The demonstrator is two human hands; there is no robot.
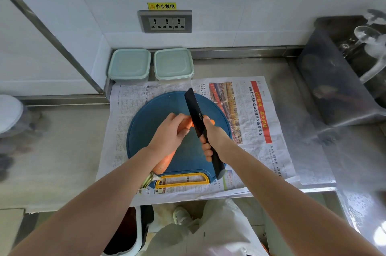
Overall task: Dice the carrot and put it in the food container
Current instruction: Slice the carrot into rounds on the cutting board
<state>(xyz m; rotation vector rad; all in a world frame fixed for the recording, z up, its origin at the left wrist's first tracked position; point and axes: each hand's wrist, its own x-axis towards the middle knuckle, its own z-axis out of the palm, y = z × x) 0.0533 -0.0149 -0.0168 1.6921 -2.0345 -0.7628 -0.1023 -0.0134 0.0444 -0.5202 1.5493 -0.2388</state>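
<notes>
Barely begun: left hand (167, 136) gripping undiced carrot (185, 124), right hand (212, 141) clasping knife (195, 110) over its tip, containers (129, 64) lidded.

Whole-looking orange carrot (166, 161), lying diagonally on the round blue cutting board (146, 126), thin tip toward the far right, fat end with a greenish stub poking past the near-left rim. Black knife (195, 112) blade crossing it near the tip. Pale green square food container (129, 64), lid on, at the back of the surface (62, 141), twin container (173, 63) just beside it.
</notes>
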